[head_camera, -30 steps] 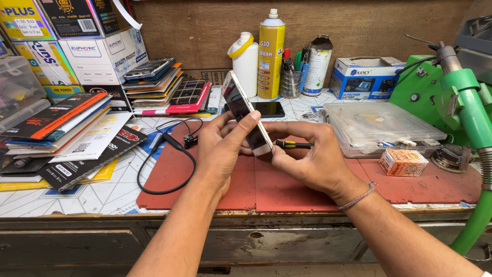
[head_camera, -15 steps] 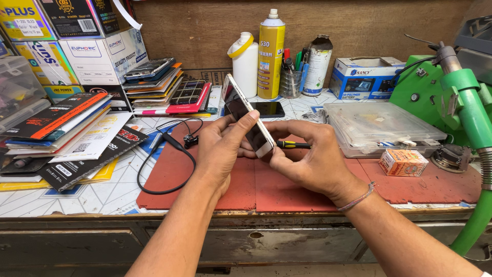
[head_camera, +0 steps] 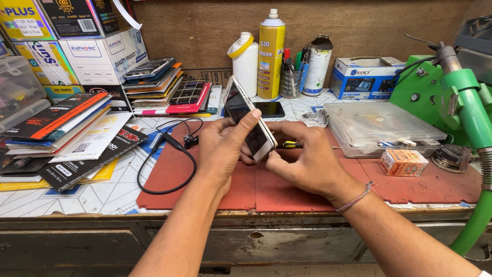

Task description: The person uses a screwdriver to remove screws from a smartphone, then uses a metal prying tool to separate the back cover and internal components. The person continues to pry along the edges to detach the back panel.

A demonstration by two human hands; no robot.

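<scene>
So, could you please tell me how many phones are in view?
2 clearly: a white phone held tilted in the left hand and right hand, and a dark phone flat on the bench behind. Others may hide in the stacks.

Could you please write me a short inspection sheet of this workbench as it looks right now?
Surface: red mat on a tiled bench.
Job's things: white phone, tilted, held above the mat.
Clutter: stacked booklets, spray can, white bottle, clear plastic case, small orange box.
Hands: left hand and right hand both grip the phone.
Cables: black cable looped on the mat.
Surroundings: green machine, wooden back wall.
</scene>
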